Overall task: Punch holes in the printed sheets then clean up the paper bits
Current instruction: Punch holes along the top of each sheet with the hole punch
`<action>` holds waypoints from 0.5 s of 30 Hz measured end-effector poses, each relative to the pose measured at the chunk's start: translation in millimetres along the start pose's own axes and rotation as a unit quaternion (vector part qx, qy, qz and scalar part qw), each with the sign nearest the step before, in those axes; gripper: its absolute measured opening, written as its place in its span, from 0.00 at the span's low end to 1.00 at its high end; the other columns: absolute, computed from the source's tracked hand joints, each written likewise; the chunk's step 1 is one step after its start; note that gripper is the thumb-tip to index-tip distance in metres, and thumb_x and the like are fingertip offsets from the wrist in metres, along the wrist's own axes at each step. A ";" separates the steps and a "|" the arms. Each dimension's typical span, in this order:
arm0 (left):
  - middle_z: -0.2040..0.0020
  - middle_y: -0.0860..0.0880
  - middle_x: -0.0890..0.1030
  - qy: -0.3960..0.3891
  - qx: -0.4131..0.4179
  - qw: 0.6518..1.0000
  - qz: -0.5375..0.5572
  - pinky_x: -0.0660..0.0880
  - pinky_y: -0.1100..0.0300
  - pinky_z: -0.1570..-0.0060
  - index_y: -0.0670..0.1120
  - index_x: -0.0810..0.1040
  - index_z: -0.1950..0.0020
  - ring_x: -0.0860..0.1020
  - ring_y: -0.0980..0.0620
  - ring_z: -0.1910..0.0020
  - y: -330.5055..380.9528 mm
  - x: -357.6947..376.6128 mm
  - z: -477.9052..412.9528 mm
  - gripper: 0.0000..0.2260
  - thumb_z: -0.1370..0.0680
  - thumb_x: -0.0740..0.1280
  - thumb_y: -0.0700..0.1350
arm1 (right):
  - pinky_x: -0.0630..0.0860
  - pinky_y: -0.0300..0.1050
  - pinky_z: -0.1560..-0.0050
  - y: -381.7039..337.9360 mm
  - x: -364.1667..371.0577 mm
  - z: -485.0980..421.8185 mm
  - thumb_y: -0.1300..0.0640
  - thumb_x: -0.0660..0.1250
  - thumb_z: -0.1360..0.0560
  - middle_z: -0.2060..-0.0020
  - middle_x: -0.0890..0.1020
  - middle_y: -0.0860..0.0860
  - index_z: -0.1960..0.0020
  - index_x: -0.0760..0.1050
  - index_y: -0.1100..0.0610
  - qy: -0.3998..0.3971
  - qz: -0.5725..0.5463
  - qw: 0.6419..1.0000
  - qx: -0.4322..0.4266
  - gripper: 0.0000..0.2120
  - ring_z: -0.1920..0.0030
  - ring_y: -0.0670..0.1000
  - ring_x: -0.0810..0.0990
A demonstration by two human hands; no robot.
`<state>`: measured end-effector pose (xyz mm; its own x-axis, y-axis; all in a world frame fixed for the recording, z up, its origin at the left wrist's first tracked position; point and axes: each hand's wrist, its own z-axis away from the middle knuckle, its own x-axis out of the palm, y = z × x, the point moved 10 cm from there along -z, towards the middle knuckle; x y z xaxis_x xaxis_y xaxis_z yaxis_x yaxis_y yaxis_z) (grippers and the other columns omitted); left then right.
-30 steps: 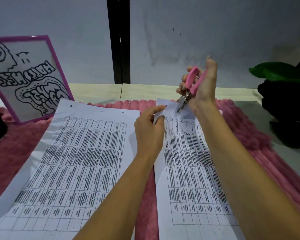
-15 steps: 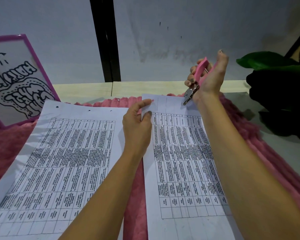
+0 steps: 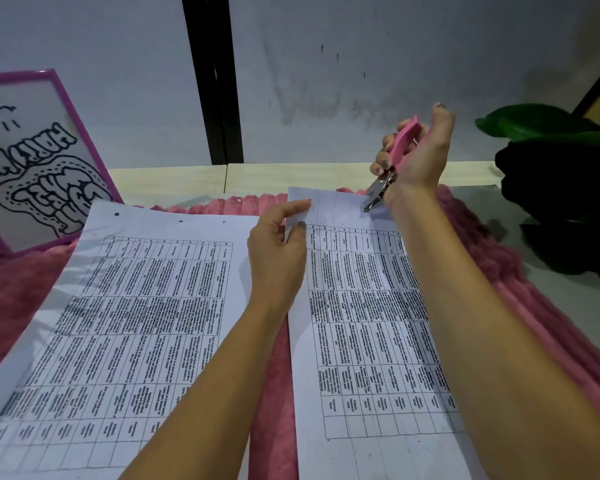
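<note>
Right hand (image 3: 421,157), gripping the pink punch (image 3: 400,143), sets its nose back on the top edge of the right sheet (image 3: 371,323). Left hand (image 3: 278,251) pinches its corner. Another hole looks imminent.

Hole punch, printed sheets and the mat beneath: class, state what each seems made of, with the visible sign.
Hole punch: matte pink handles, probably plastic; glinting silver nose, metal. Printed sheets: thin matte white paper, edges curl and lift. Mat: pink plush fabric, judging by its fuzzy ribbed pile.
</note>
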<state>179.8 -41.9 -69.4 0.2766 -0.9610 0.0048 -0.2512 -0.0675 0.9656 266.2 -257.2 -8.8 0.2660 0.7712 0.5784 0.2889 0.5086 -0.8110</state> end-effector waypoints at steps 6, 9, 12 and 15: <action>0.48 0.62 0.80 -0.058 -0.035 0.998 -0.010 0.72 0.57 0.37 0.52 0.83 0.47 0.75 0.73 0.48 -5.2 10.7 2.5 0.13 0.26 0.71 0.36 | 0.61 0.39 0.74 4.4 -4.7 -1.3 0.45 0.58 0.21 0.73 0.71 0.53 0.63 0.70 0.57 0.019 0.017 1.000 -0.001 0.18 0.77 0.51 0.64; 0.46 0.58 0.81 -0.054 -0.036 0.998 0.002 0.72 0.58 0.37 0.52 0.82 0.46 0.76 0.68 0.45 -4.7 10.0 1.4 0.15 0.26 0.70 0.34 | 0.62 0.39 0.73 3.8 -5.3 -0.8 0.43 0.57 0.21 0.72 0.71 0.53 0.61 0.70 0.58 0.006 0.001 1.000 0.012 0.20 0.76 0.50 0.64; 0.47 0.59 0.81 -0.050 -0.037 0.998 0.012 0.73 0.59 0.38 0.53 0.81 0.47 0.76 0.71 0.48 -3.5 10.2 3.0 0.16 0.26 0.70 0.33 | 0.66 0.39 0.71 4.8 -3.9 0.5 0.39 0.55 0.21 0.69 0.73 0.55 0.56 0.72 0.60 -0.032 -0.020 0.999 0.037 0.24 0.74 0.51 0.68; 0.49 0.62 0.80 -0.048 -0.038 0.998 0.010 0.73 0.61 0.40 0.52 0.82 0.47 0.75 0.76 0.51 -3.2 9.8 3.7 0.16 0.26 0.70 0.33 | 0.69 0.40 0.70 7.8 -1.8 3.0 0.37 0.55 0.22 0.67 0.75 0.56 0.54 0.74 0.61 -0.089 -0.012 0.994 0.060 0.26 0.72 0.51 0.69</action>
<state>179.9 -52.1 -73.5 0.1821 -0.9833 0.0024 -0.1830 -0.0315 0.9826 265.2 -253.4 -16.5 0.0908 0.8087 0.5812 0.1783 0.5610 -0.8084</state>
